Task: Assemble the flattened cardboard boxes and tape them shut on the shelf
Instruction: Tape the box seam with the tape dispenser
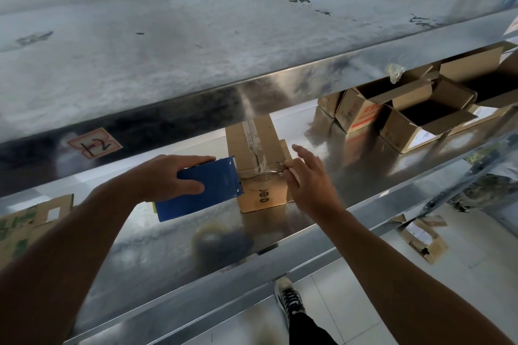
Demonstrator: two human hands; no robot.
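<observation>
**Taping station on the metal shelf: one box under tape**

The shiny metal shelf (168,246) carries all the work items, and a dull grey upper shelf (168,50) overhangs it. A cluster of open brown cardboard boxes (414,120) with raised flaps stands at the far right of the shelf. A flattened piece of green-printed cardboard (28,230) lies at the left edge.

The small closed brown cardboard box (263,196) sits mid-shelf, between the two hands. A strip of clear tape (252,131) runs along its top seam and across its near upper edge.

The left hand (168,176) grips a flat blue tape dispenser (193,204), fingers curled over it, its end touching the box's left side. The right hand (311,179) pinches the tape at the box's right upper edge with thumb and forefinger; its other fingers are spread.

A red-bordered handwritten label (94,144) is stuck to the upper shelf's front edge.
</observation>
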